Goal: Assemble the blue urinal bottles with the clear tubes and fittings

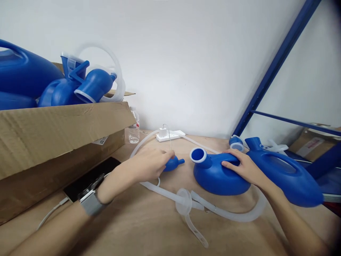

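A blue plastic urinal bottle (221, 179) lies on the wooden table, its white-rimmed mouth facing me and to the left. My right hand (241, 165) is closed around its handle, with the thumb on the near side. To the left, my left hand (151, 161) is closed over a blue urinal funnel head (172, 164) whose narrow spout points right. The hand hides most of that piece. A clear plastic tube (237, 215) loops across the table around both. On its near stretch is a translucent cap (183, 201) with a holed strap (197, 231).
On the left, an open cardboard box (61, 131) holds several blue bottles and funnel heads. A black phone (90, 177) lies beside it. A water bottle (134, 128) and a white power strip (170, 136) stand near the wall. Another blue bottle (285, 174) lies right, by blue shelving (274, 67).
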